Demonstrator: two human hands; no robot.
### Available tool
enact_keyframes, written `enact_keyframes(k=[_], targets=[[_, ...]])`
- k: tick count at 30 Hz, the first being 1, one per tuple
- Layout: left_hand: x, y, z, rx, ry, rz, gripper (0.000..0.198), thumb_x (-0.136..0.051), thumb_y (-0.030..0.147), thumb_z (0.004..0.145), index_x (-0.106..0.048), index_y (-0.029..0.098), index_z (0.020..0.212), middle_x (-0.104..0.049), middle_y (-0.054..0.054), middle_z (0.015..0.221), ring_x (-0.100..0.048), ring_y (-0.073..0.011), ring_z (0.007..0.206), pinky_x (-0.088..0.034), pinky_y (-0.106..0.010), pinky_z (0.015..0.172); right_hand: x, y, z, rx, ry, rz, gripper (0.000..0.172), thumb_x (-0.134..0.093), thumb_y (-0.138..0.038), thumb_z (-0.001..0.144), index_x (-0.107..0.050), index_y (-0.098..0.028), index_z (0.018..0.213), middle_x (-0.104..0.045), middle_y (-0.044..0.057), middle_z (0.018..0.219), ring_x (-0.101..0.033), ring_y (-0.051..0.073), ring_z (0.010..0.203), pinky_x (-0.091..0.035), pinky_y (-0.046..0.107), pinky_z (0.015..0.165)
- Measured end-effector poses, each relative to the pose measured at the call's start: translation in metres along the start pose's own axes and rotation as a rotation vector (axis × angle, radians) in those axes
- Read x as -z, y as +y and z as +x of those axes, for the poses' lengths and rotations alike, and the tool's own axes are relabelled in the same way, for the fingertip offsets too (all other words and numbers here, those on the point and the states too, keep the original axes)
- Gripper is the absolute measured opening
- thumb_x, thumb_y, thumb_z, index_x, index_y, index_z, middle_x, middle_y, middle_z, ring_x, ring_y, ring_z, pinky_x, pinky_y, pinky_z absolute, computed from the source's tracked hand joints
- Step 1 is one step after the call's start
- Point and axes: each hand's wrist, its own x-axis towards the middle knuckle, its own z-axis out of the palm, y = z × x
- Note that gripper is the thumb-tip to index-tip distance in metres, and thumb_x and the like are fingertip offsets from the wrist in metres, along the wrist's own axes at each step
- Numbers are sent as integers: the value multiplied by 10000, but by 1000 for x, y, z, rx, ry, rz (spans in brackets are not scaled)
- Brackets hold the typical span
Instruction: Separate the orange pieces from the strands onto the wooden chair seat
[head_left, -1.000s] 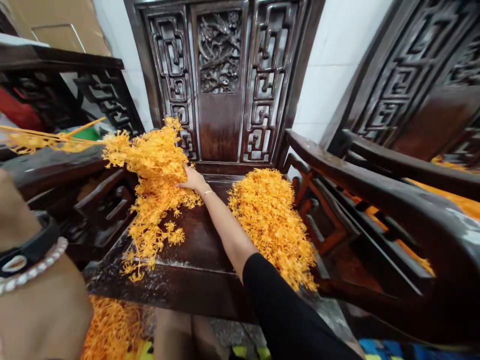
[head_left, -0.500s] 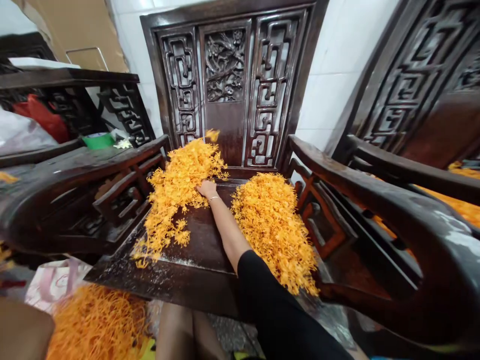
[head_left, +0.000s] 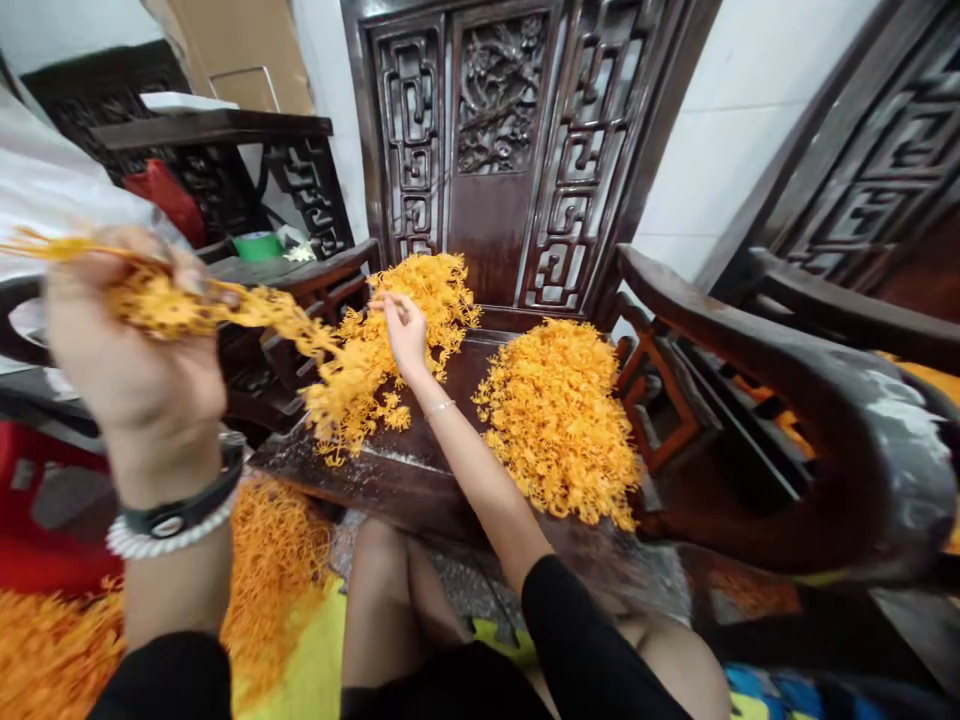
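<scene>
Around the hands there are many things. Beyond the left hand (head_left: 146, 330) stand a red bag (head_left: 169, 200) and a green roll (head_left: 257, 247), and below this hand an orange heap (head_left: 277, 560) lies low, down past the front of the chair seat (head_left: 420, 475). The left armrest (head_left: 337, 262) is between the left hand and the right hand (head_left: 405, 335), and the yellow strand (head_left: 285, 322) passes across it in the view. To the right of the right hand, a second yellow pile (head_left: 562, 430) covers much of the seat, and farther to the right is the right armrest (head_left: 727, 330). The carved back (head_left: 491, 230) rises beyond both hands.

The strand is in the left hand, which is raised and closed around it. Its long axis goes sideways: from the left hand it slopes down to the right, until it reaches the near pile (head_left: 439, 280) beside the right hand. Thin ends point out to the left of the left hand. The right hand is at this near pile, with bent fingers and a narrow gap to the thumb; I cannot tell if it holds some flowers.
</scene>
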Motion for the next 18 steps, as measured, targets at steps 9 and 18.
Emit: enact_keyframes(k=[9, 18], targets=[[-25, -10, -71, 144, -70, -102, 226, -380, 116, 827, -596, 112, 763, -427, 53, 426, -312, -71, 358, -274, -189, 369, 46, -23, -200, -165, -492, 592, 314, -626, -492, 814, -595, -185, 872, -483, -74, 540, -387, 60, 437, -327, 189, 447], [-18, -28, -132, 376, -116, -52, 128, -582, 203, 853, -662, 145, 934, -568, 44, 547, -508, -63, 469, -416, -154, 463, 130, -16, -303, -191, 96, 477, 461, -566, -513, 846, -435, -186, 549, -404, -32, 568, -365, 95, 536, -328, 228, 523]])
